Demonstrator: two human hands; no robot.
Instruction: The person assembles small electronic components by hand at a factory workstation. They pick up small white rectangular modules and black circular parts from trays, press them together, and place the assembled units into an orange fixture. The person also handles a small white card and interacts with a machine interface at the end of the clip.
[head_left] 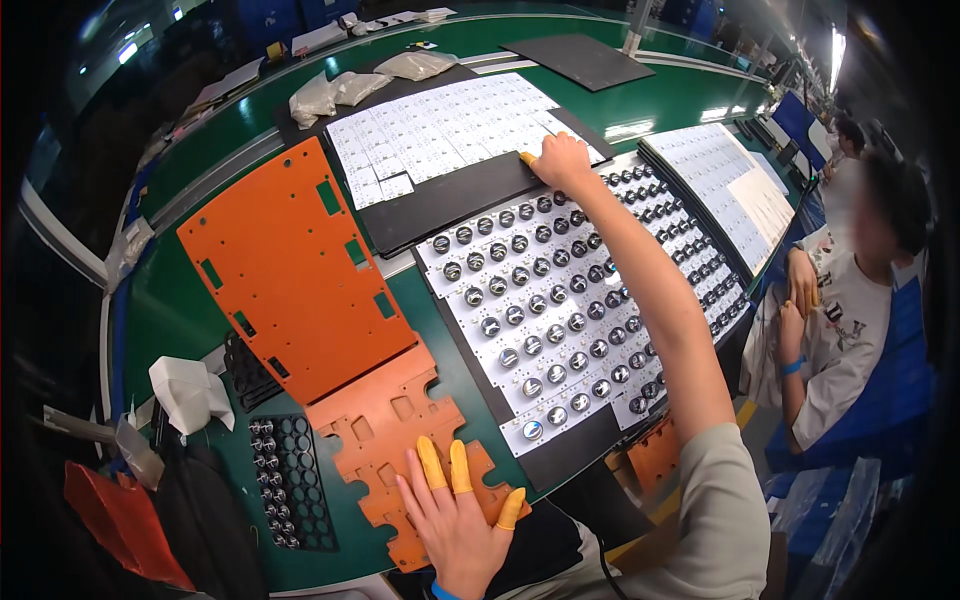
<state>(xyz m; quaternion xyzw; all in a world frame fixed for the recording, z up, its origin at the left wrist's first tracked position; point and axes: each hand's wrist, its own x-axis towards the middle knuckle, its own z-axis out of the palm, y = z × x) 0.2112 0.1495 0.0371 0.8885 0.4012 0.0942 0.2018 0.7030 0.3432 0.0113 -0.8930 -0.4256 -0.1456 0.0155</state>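
Under left hand (460,530), notched orange plate (378,455); by right hand (563,162), white boards (440,130).

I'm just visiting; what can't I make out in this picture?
In the head view:
Right hand: most fingertips, hidden by the hand itself.
White boards with round parts: a strip, covered by the right forearm.
Lower orange plate: a patch, covered by the left hand.
Left wrist: the forearm beyond, cut off by the lower edge.
Far white boards: fine details, too small.

Left hand (457,530) lies spread, right hand (562,161) extended forward.
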